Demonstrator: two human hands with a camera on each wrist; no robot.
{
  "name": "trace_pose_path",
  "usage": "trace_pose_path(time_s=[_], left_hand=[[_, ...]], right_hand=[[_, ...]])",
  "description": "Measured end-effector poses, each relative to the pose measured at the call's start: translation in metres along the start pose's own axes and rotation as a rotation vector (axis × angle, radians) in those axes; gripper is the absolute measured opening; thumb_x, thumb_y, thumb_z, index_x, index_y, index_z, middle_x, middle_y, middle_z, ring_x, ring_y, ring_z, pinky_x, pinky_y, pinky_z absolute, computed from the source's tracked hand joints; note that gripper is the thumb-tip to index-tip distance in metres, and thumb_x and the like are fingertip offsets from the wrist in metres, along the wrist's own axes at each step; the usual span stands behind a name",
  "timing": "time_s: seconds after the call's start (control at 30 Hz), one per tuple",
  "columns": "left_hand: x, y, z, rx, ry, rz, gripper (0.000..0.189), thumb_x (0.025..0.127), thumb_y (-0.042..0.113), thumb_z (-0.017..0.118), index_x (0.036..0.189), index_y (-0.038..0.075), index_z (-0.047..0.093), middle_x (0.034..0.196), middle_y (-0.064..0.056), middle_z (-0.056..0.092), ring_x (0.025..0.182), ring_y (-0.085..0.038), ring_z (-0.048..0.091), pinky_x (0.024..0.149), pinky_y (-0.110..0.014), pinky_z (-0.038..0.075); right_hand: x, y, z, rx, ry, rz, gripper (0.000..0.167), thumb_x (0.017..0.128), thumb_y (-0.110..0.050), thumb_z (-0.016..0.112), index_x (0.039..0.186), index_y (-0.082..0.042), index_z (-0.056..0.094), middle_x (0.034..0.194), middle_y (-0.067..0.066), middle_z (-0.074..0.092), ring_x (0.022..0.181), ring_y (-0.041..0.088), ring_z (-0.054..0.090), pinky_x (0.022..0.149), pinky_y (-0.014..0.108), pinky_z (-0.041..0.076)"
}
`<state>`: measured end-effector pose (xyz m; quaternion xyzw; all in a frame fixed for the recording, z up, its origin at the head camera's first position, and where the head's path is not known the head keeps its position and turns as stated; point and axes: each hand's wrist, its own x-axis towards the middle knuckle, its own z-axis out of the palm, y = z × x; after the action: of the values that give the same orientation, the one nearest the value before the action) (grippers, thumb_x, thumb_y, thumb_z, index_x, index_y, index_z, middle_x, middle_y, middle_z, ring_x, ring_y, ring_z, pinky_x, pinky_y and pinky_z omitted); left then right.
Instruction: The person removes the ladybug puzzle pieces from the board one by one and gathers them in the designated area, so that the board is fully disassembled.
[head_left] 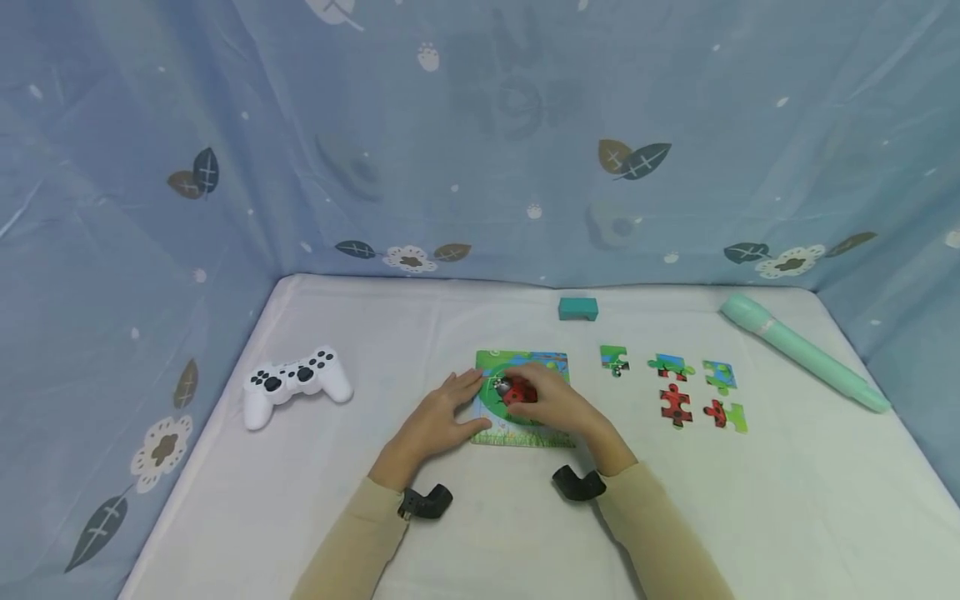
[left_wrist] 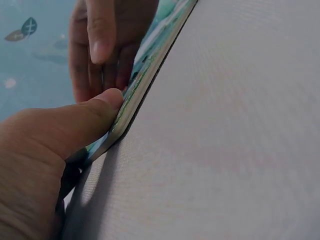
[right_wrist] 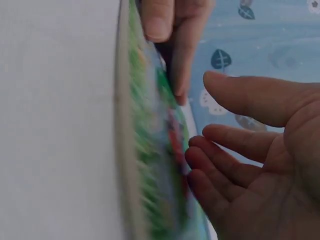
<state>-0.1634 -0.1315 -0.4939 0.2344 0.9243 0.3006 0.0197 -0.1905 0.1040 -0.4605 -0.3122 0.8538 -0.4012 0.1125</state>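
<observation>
Head view: puzzle board (head_left: 525, 435) lies lengthwise left to right, with loose-fingered, ungripping hands (head_left: 437, 421) (head_left: 560, 402) at it.

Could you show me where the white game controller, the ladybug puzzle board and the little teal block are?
White game controller (head_left: 289, 379): head view, on its body between the two thumbsticks.
Ladybug puzzle board (head_left: 522, 438): head view, on its grassy near edge.
Teal block (head_left: 577, 309): head view, on its front face.

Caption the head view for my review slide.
Bare left hand and right hand at a green rectangular ladybug-printed board, five multicoloured jigsaw pieces beside it.
</observation>
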Motion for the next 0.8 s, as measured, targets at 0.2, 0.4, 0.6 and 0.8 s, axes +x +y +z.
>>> trace_pose_path(time_s=[0.2, 0.4, 0.6, 0.8], left_hand=[[0.0, 0.002, 0.0, -0.002, 0.0, -0.003, 0.074, 0.085, 0.05, 0.065, 0.142, 0.007, 0.044, 0.151, -0.006, 0.036, 0.139, -0.037, 0.031, 0.114, -0.047, 0.032], [0.001, 0.001, -0.001, 0.003, 0.004, 0.014, 0.073, 0.085, 0.049, 0.065, 0.141, 0.006, 0.044, 0.151, -0.008, 0.037, 0.139, -0.036, 0.031, 0.114, -0.047, 0.031], [0.002, 0.001, -0.002, -0.003, 0.004, 0.015, 0.074, 0.085, 0.048, 0.066, 0.142, 0.006, 0.044, 0.15, -0.009, 0.038, 0.138, -0.039, 0.031, 0.113, -0.049, 0.031], [0.002, 0.002, -0.002, -0.012, 0.004, 0.014, 0.074, 0.084, 0.046, 0.067, 0.142, 0.005, 0.044, 0.149, -0.01, 0.038, 0.139, -0.037, 0.031, 0.115, -0.048, 0.029]], right_hand=[[0.004, 0.004, 0.01, -0.045, 0.022, 0.024, 0.052, 0.087, -0.016, 0.069, 0.133, 0.0, 0.05, 0.128, 0.017, 0.051, 0.109, 0.029, 0.054, 0.09, 0.044, 0.05], [0.005, 0.004, 0.015, -0.05, 0.045, 0.042, 0.05, 0.086, -0.015, 0.069, 0.131, -0.001, 0.053, 0.128, 0.016, 0.048, 0.109, 0.027, 0.053, 0.09, 0.042, 0.05], [0.006, 0.002, 0.017, -0.053, 0.064, 0.058, 0.048, 0.086, -0.014, 0.069, 0.128, 0.0, 0.053, 0.13, 0.017, 0.045, 0.113, 0.029, 0.051, 0.093, 0.044, 0.05], [0.005, 0.002, 0.02, -0.06, 0.075, 0.043, 0.044, 0.084, -0.012, 0.07, 0.123, 0.0, 0.053, 0.126, 0.017, 0.046, 0.111, 0.028, 0.048, 0.094, 0.046, 0.048]])
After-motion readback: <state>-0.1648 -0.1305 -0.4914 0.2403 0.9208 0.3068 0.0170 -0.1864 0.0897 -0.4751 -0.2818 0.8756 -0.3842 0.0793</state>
